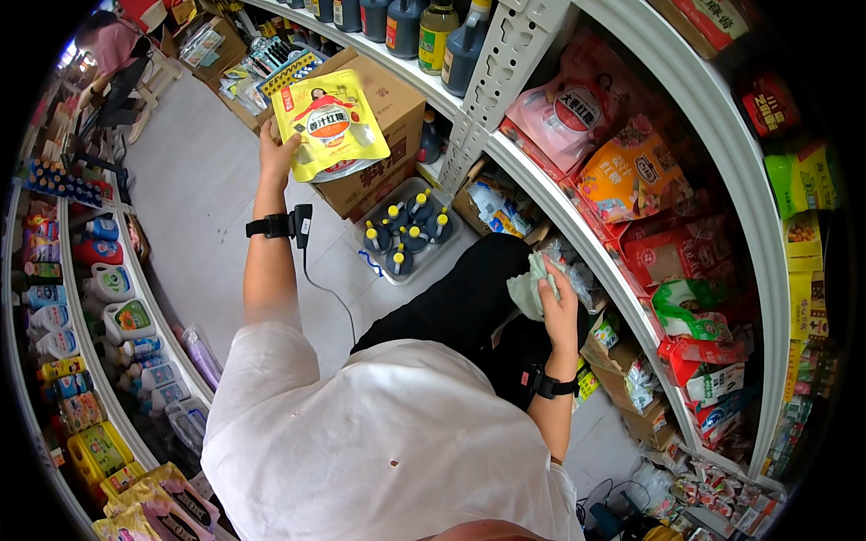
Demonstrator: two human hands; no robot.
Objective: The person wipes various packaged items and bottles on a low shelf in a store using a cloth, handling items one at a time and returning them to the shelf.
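Note:
My left hand grips the left edge of a yellow pouch, its thumb on top. The pouch is printed with a figure in red and bears writing. Another bag shows partly beneath it. Both are over the top of a cardboard box; I cannot tell whether they rest on it. My right hand holds a crumpled pale green cloth above my bent knee. Nearest that hand is the shelf unit on the right, with a pink bag and an orange bag on one shelf.
On the floor, a clear plastic bin holds several dark bottles with yellow caps. Sauce bottles line the shelf above. Detergent bottles fill the left shelves. Farther up the aisle, a person bends beside a stool.

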